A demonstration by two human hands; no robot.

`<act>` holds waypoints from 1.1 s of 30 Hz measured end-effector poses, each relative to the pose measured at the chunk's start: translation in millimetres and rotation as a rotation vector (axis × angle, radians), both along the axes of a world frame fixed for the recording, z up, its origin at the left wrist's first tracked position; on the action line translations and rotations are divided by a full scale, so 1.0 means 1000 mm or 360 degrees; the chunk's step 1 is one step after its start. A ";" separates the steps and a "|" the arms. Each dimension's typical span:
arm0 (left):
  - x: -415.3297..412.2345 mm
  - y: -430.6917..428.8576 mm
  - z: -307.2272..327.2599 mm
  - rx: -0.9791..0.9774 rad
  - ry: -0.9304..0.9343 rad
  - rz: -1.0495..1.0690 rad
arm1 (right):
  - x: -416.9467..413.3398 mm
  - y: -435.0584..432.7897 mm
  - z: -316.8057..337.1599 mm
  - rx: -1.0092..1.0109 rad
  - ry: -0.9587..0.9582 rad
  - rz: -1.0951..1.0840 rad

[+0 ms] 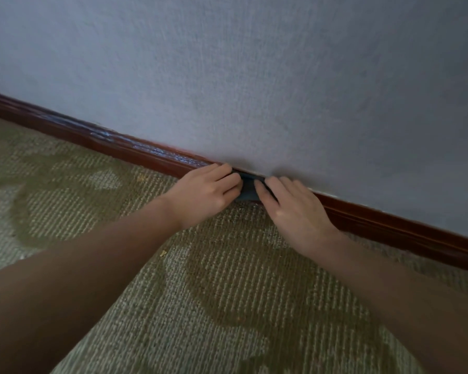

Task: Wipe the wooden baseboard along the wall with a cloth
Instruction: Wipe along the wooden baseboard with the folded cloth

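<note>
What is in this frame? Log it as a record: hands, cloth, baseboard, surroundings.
cloth: dark blue, held against the baseboard between the two hands
left hand: fingers press the cloth's left end
right hand: fingers press its right end
baseboard: dark red-brown wood, shiny streaks on the stretch left of the hands
wall: pale grey, textured
floor: patterned green carpet

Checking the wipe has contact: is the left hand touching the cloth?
Touching. In the head view the left hand has its fingers on the left end of the cloth, held against the baseboard.
</note>
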State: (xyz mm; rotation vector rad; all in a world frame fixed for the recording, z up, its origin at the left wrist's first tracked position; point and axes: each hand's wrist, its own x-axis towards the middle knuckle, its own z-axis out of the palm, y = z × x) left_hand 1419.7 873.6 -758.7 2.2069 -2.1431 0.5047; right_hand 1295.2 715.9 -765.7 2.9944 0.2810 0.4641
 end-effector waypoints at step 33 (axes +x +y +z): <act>-0.026 -0.016 -0.011 0.0009 0.0262 0.0282 | -0.005 0.006 -0.019 0.0262 -0.0073 -0.0125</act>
